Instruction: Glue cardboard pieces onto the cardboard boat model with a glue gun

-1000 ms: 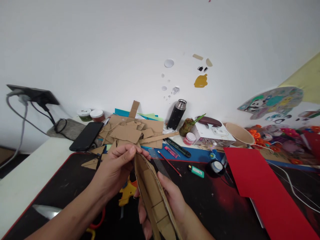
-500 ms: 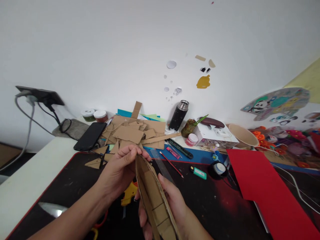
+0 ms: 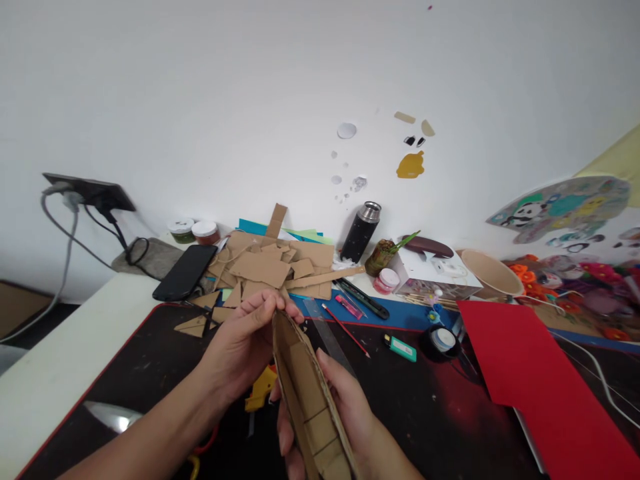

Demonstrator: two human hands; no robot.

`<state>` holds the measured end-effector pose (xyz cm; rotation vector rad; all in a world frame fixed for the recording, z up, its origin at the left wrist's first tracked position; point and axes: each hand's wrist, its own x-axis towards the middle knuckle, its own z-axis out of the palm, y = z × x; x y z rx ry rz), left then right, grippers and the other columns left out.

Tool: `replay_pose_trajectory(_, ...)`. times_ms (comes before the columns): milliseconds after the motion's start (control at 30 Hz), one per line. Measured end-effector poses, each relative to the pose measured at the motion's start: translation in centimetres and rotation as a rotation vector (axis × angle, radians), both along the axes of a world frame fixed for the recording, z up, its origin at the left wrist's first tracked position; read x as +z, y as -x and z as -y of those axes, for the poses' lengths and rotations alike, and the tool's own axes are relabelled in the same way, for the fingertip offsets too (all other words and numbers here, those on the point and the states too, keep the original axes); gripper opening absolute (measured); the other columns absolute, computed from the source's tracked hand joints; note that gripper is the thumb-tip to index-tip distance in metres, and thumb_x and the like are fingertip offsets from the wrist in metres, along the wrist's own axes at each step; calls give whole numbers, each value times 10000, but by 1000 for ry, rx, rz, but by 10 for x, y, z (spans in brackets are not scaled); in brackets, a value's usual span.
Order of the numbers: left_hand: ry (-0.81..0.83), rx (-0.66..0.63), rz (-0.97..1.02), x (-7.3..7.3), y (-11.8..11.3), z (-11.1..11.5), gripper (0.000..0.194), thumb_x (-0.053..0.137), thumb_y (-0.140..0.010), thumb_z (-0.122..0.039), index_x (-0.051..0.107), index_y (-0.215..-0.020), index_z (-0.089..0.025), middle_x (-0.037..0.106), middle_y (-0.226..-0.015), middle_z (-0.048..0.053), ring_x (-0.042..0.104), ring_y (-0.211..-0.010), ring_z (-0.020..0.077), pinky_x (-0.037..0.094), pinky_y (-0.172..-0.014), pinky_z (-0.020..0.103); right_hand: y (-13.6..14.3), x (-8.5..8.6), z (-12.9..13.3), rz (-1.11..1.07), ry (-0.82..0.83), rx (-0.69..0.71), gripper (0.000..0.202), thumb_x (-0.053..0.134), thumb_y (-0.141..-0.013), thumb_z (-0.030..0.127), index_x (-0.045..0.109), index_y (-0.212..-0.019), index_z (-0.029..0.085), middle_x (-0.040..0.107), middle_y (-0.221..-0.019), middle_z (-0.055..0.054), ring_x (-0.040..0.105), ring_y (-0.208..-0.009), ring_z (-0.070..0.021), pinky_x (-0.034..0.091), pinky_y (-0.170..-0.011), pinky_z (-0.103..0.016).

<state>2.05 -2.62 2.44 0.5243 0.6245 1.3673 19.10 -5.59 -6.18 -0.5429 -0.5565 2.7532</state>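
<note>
A cardboard boat-shaped piece (image 3: 315, 407) with raised sides and a pointed far end is held between both my hands. My left hand (image 3: 253, 333) pinches its pointed tip between thumb and fingers. Wrapped round its sides from below, my right hand (image 3: 345, 400) has the thumb on the right wall and fingertips showing at the left. Dark lines cross the inner floor of the piece. Under it, partly hidden by my hands, lies a yellow glue gun (image 3: 261, 390). The near end of the cardboard piece runs out of view at the bottom.
Cardboard scraps (image 3: 260, 267) pile up by the wall, beside a black phone (image 3: 185, 272). A knife blade (image 3: 113, 415) lies at left. A thermos (image 3: 361, 233), box cutter (image 3: 364, 298), pencil (image 3: 346, 330), lighter (image 3: 401, 348) and red sheet (image 3: 540, 373) are on the right.
The whole scene has shifted slightly to the right in view. My hands keep the same hold on the cardboard piece, with hardly any movement.
</note>
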Motion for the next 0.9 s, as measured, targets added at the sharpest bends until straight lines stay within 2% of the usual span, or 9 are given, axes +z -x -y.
replay_pose_trajectory(133,6,1,9,0,-1,0,306,1008,-700,-345,747,-720,-186,767,-751,12,738,-744,159,616,-703,231,2,-1,0,-2,12,-14,1268,33,-809,1024,657,-1273,22,719,-691,-127,671,-496,-220,568,-497,-317)
replay_pose_trajectory(367,21,25,3,-1,0,0,324,1023,-671,-348,748,-711,-183,765,-745,10,735,-737,155,613,-669,221,2,-1,2,-59,32,-33,1189,171,-835,1023,682,-1255,35,736,-713,-128,700,-517,-239,576,-488,-322)
replay_pose_trajectory(600,52,19,-7,0,0,-1,337,1032,-651,-362,755,-713,-181,769,-736,8,723,-694,147,606,-646,222,2,-1,1,-36,26,-19,1228,98,-825,1036,682,-1263,49,746,-735,-121,732,-543,-246,589,-515,-327)
replay_pose_trajectory(767,64,44,-30,-1,0,-5,369,1051,-608,-367,751,-700,-174,768,-724,6,721,-680,145,602,-625,216,5,-5,3,-88,43,-48,1138,254,-854,1009,660,-1335,61,779,-795,-122,769,-595,-264,609,-533,-327)
replay_pose_trajectory(900,64,46,-29,0,0,-5,378,1058,-590,-371,754,-697,-174,763,-708,4,718,-671,142,604,-624,213,6,-8,4,-129,56,-60,1078,304,-886,969,655,-1340,57,790,-817,-129,783,-622,-273,614,-542,-328)
